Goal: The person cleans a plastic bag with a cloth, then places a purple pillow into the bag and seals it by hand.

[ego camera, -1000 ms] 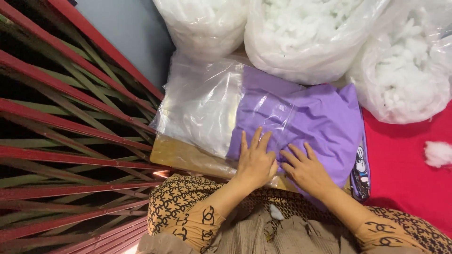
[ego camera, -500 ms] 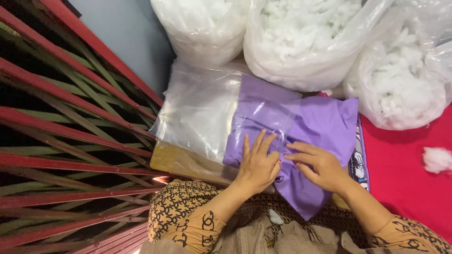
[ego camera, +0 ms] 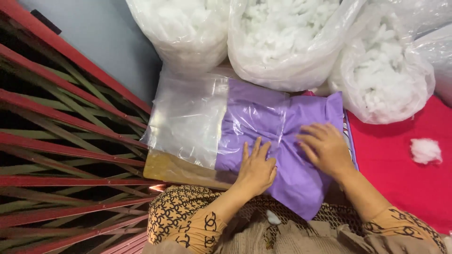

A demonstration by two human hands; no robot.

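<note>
Both hands are lying flat with fingers spread, gripping nothing: the left hand and right hand are pressing the purple cloth down, apparently smoothing it, half inside a clear plastic bag beside white stuffing sacks.

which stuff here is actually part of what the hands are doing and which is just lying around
In use:
- left hand and right hand, both flat on the purple fabric
- clear plastic bag partly over the fabric

Lying about:
- three bags of white stuffing
- loose tuft of stuffing on the red cloth
- red metal gate
</note>
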